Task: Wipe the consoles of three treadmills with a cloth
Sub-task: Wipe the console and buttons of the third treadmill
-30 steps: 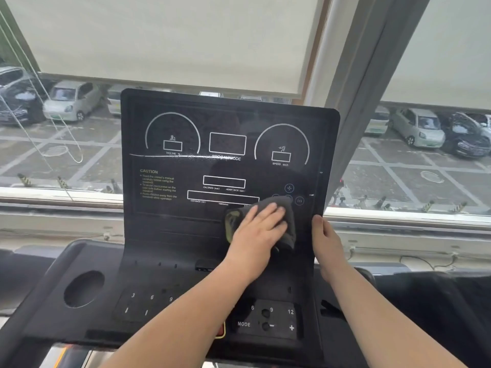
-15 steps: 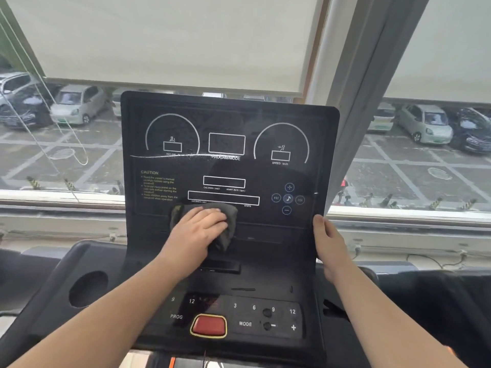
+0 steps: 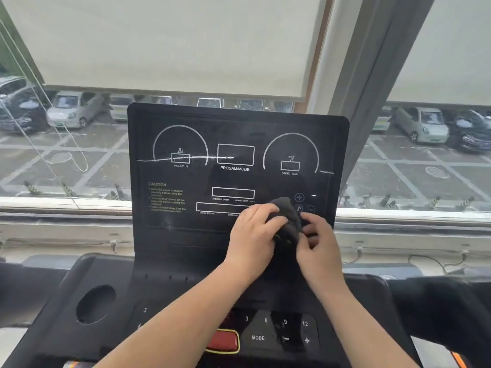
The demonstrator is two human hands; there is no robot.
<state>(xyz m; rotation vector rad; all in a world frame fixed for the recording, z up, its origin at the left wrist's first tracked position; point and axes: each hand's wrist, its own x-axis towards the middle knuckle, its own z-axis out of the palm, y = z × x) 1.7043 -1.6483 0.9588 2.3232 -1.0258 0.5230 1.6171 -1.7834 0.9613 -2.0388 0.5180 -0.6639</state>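
Head cam: treadmill console (image 3: 186, 235), an upright black panel, faces the person w/ a window behind. The dark grey cloth (image 3: 285, 215) is bunched against the panel's lower right, just below the round icon buttons and between both hands. Left hand (image 3: 251, 243) has its fingers curled over the cloth's left side, gripping it. Right hand (image 3: 320, 245) pinches the right edge w/ curled fingertips. Two hands on one cloth: prob. regathering or refolding it for a fresh face, not a wiping stroke. A white streak (image 3: 164, 159), smear or scratch, can't tell, crosses the incline dial to the far left of the cloth. Near side: keypad (image 3: 265, 330) w/ MODE key, red stop button (image 3: 223, 342), cup holder (image 3: 95, 304) at left. Only one console in view, so the other two can't be judged.
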